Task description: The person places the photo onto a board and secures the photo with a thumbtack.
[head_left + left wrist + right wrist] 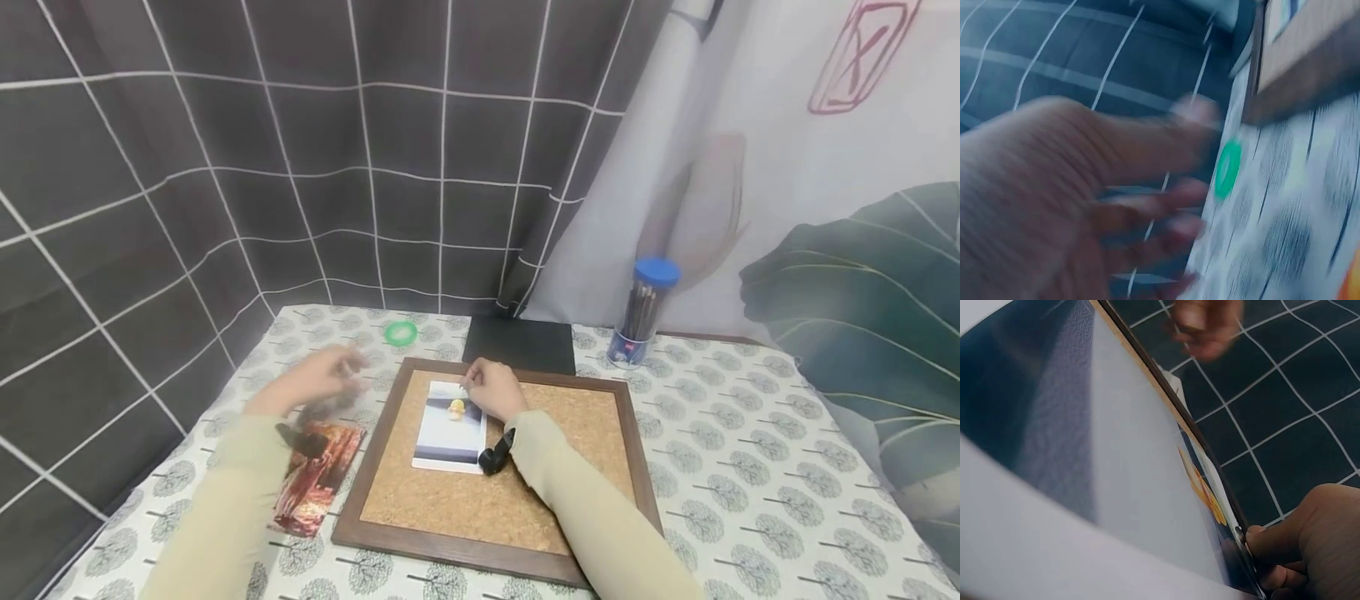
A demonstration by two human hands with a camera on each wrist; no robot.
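A photo print (446,433) with a small yellow figure lies on a wood-framed cork board (570,483). My right hand (495,387) is at the print's top edge, with fingers bent and thumb close to the index finger. In the right wrist view, its thumb tip meets a small dark, shiny pin-like piece (1239,534) at that edge; the other fingers are partly hidden. My left hand (318,379), blurred, hovers left of the board with loosely bent fingers and nothing seen in them. Below it lies a reddish picture card (315,492), partly covered by the left wrist.
Behind the board are a green ring-shaped thing (401,333) and a flat black sheet (517,346). A clear jar with a blue lid (657,272), full of dark sticks, stands at the back right. Dark grid curtains (390,200) border the tree-print tablecloth (720,450).
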